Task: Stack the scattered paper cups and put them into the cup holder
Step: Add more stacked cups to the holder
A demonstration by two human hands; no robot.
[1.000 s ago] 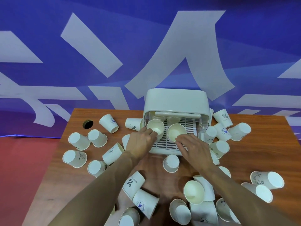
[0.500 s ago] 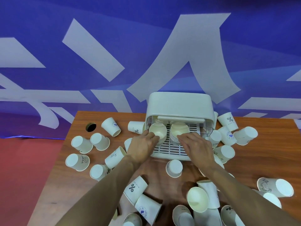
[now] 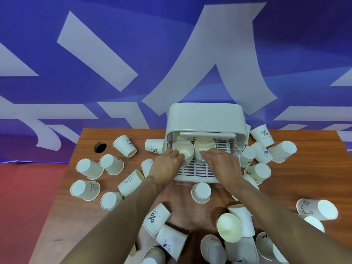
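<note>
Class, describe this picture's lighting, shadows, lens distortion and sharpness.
Head view: even, soft light; a dark shadow falls on the table beneath the forearms; wide-angle stretch enlarges them toward the bottom; bottom-edge cups look soft, the cup holder sharp.

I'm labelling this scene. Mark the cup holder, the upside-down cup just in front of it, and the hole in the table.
cup holder (image 3: 205, 115): head view, on its white top.
upside-down cup (image 3: 202, 191): head view, on its upturned base.
table hole (image 3: 100, 147): head view, on its dark middle.
</note>
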